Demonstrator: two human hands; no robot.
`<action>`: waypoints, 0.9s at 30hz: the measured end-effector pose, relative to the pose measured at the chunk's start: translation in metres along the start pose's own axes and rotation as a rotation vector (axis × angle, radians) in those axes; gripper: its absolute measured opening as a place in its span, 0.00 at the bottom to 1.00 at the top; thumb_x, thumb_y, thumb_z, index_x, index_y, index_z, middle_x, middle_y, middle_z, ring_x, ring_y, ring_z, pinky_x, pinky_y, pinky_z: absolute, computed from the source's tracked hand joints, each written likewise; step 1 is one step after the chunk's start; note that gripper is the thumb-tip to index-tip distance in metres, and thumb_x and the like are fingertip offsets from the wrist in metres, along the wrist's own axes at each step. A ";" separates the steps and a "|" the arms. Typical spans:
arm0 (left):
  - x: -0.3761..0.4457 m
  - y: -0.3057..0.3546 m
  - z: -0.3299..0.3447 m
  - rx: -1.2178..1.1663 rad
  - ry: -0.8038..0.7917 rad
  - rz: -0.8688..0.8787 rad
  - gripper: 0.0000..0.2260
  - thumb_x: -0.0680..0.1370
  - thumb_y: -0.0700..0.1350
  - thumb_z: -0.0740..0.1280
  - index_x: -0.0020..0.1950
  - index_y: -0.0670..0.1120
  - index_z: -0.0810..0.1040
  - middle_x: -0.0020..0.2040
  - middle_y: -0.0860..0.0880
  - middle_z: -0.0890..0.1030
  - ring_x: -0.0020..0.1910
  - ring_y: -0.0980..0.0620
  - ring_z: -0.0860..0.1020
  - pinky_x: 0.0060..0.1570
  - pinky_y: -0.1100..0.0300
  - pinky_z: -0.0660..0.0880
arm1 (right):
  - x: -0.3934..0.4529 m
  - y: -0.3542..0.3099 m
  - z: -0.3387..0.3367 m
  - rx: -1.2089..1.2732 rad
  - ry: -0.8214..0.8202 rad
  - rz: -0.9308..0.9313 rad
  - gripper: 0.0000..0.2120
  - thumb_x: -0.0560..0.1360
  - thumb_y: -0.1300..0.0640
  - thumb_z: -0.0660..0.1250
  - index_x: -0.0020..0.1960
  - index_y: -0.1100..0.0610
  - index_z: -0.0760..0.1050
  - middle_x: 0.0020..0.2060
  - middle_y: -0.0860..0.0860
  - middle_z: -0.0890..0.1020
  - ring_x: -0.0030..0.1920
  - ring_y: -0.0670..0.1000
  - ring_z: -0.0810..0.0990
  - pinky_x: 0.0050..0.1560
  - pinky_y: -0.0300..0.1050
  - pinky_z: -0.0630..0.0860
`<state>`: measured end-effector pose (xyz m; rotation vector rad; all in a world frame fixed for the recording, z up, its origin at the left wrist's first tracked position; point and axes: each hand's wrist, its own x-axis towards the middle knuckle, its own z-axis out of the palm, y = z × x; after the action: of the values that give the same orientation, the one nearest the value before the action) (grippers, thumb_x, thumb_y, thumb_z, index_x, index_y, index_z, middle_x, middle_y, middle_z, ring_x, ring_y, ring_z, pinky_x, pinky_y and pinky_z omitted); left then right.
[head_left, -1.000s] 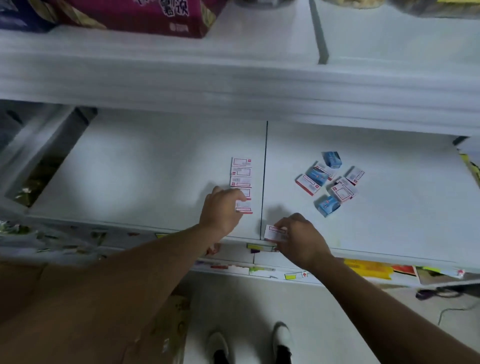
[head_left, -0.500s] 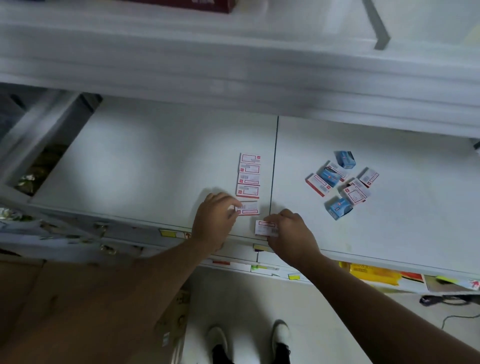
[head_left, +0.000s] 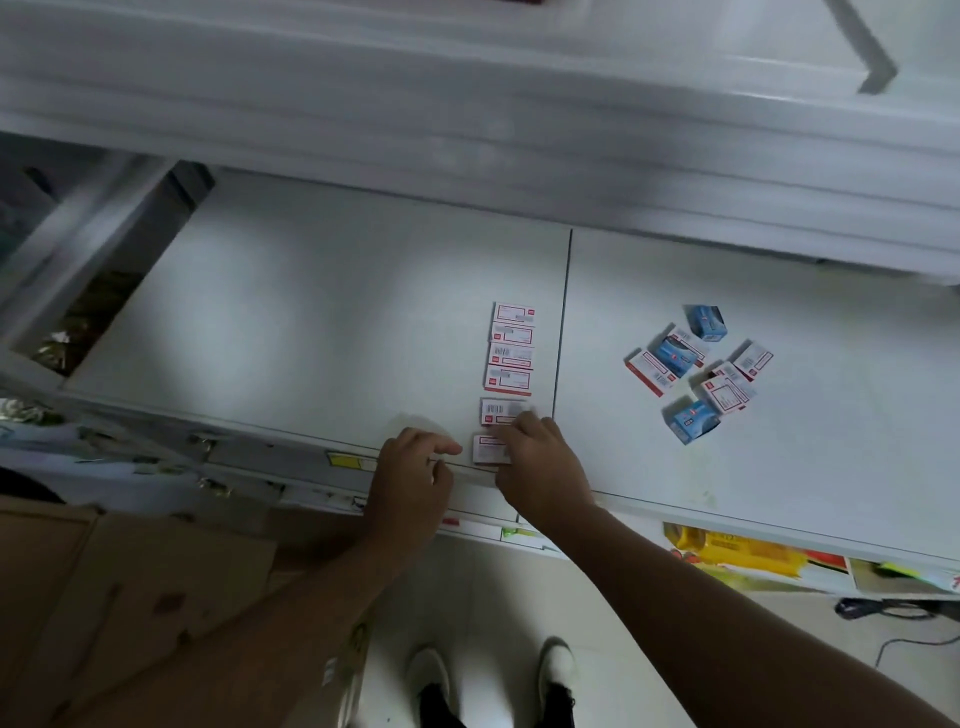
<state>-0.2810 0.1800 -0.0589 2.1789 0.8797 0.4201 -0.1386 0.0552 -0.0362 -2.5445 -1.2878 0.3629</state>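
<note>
The right grip (head_left: 543, 467) is clamped on a small white-and-red box (head_left: 487, 449), its fingers curled over the box's right end; the box lies flat at the front edge of the shelf (head_left: 311, 322), just left of the dark seam (head_left: 563, 322) between the two shelf panels; one fingertip of that grip reaches up to the next box (head_left: 500, 411), though whether it touches is hard to tell. The left grip (head_left: 410, 470) holds nothing; its fingers are loosely bent and apart, the forefinger stretched toward the held box's left end and stopping just beside it; the heel of this grip hangs over the shelf's front lip.

Beyond the held box a row of like boxes (head_left: 510, 345) runs straight back along the seam; the four farthest lie edge to edge, while the one nearest the grips sits a little apart from them. Well to the right, on the other panel, is a loose heap of blue and white-and-red boxes (head_left: 696, 369), lying at all angles, some overlapping. An upper shelf (head_left: 467, 130) juts out above, blurred. Below the front lip are a brown carton (head_left: 104, 597) at the left, a yellow packet (head_left: 727, 551) at the right, and the person's white shoes (head_left: 426, 670) on the pale floor.
</note>
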 end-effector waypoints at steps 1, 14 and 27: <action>-0.001 0.003 0.002 -0.011 0.002 -0.001 0.14 0.79 0.33 0.70 0.54 0.52 0.84 0.56 0.56 0.81 0.57 0.52 0.79 0.59 0.54 0.81 | -0.003 0.000 0.001 0.016 0.037 0.001 0.24 0.75 0.59 0.72 0.70 0.55 0.76 0.66 0.55 0.76 0.64 0.60 0.73 0.57 0.57 0.82; -0.011 0.059 0.035 -0.572 -0.035 -0.355 0.23 0.89 0.50 0.60 0.84 0.54 0.63 0.76 0.54 0.73 0.73 0.54 0.74 0.70 0.55 0.77 | -0.044 -0.016 0.005 1.184 0.270 0.421 0.17 0.85 0.50 0.60 0.71 0.35 0.70 0.64 0.36 0.80 0.65 0.43 0.79 0.61 0.38 0.79; 0.013 0.081 0.053 -0.824 0.024 -0.464 0.33 0.82 0.66 0.54 0.85 0.53 0.62 0.81 0.51 0.70 0.79 0.49 0.70 0.80 0.42 0.67 | -0.013 -0.029 0.015 1.320 0.256 0.455 0.26 0.87 0.46 0.53 0.84 0.44 0.55 0.77 0.35 0.66 0.73 0.33 0.66 0.73 0.37 0.65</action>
<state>-0.2067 0.1216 -0.0345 1.1836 0.9680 0.4665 -0.1723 0.0629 -0.0387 -1.5677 -0.1402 0.6531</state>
